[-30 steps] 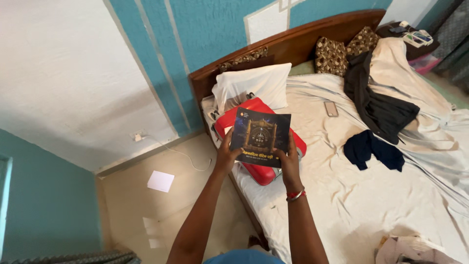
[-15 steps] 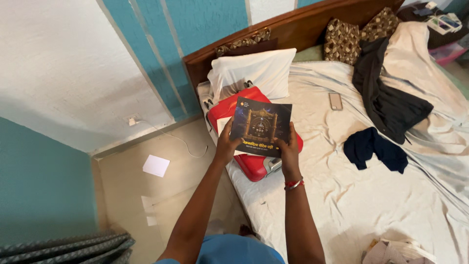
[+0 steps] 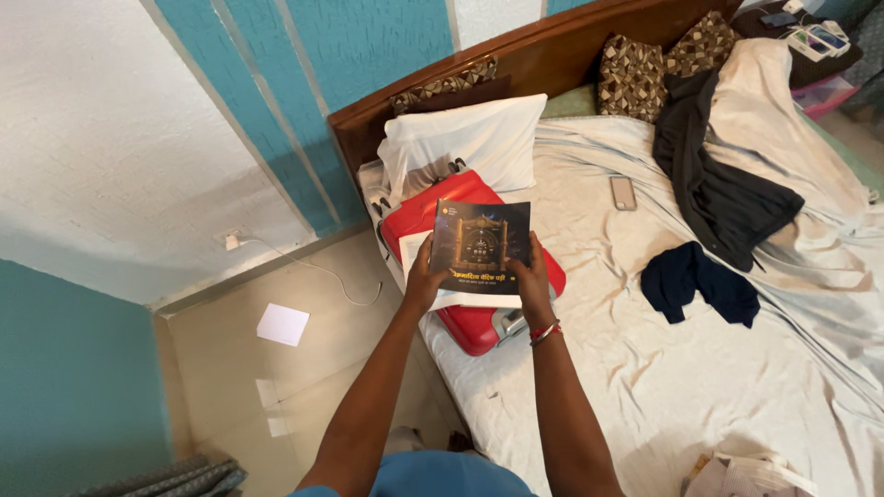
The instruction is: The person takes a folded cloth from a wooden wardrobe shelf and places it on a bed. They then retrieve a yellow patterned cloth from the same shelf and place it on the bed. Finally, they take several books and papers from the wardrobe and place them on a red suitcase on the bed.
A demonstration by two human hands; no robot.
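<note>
Both hands, left hand (image 3: 425, 276) and right hand (image 3: 531, 276), are gripping a dark booklet (image 3: 480, 246) by its lower edges at frame centre, above the red suitcase (image 3: 460, 322) on the bed (image 3: 645, 368); keeping it level would be helping.

Booklet (image 3: 479, 247) above suitcase (image 3: 460, 322) on bed (image 3: 663, 387), pillow (image 3: 470, 143) behind

booklet (image 3: 481, 246): dark blue-black glossy cover with a gold ornate emblem and yellow lettering
pose: closed, cover up, nearly flat
place: held at both lower corners above a red suitcase (image 3: 465, 322) on the bed (image 3: 663, 368)
</note>
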